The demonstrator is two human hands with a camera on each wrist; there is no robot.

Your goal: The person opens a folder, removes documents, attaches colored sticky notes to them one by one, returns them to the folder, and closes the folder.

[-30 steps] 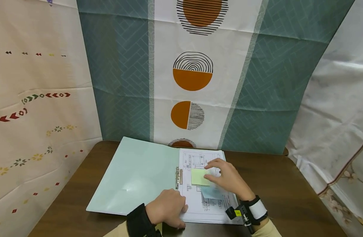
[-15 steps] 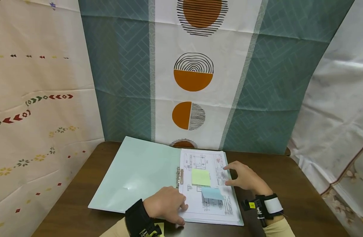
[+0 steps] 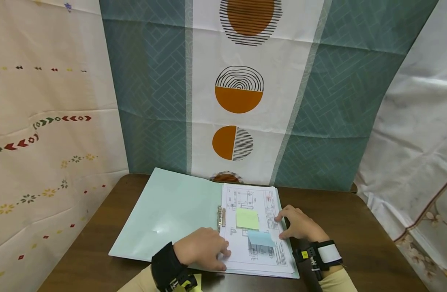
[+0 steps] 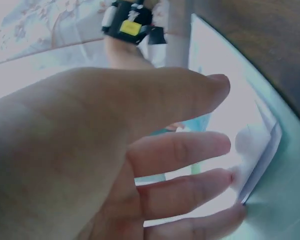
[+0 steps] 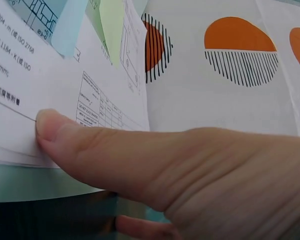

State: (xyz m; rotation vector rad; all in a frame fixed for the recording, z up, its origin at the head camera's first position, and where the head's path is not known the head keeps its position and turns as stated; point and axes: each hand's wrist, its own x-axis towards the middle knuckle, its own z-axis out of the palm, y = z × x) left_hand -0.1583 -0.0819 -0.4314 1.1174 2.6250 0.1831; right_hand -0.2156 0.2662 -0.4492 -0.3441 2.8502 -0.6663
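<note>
A pale green folder [image 3: 172,219] lies opened flat on the table, a metal clip [image 3: 219,218] along its spine. On its right side is a stack of printed drawing sheets [image 3: 241,259]. The top sheet bears a light green sticky note [image 3: 247,219] and a blue sticky note [image 3: 261,239] with a lifted edge. My left hand [image 3: 203,249] rests at the sheets' lower left corner, fingers extended in the left wrist view. My right hand [image 3: 301,225] is at their right edge, thumb [image 5: 60,127] touching the top sheet and fingertips spread apart from it.
The brown wooden table [image 3: 354,235] extends on both sides of the folder. A yellow sticky pad [image 3: 197,280] lies partly hidden under the left wrist. Patterned cloths [image 3: 150,81] hang behind and beside the table.
My right hand has drawn back from the green sticky note to the sheets' right edge, lately shifting slightly left and down. The left hand stays almost in place.
</note>
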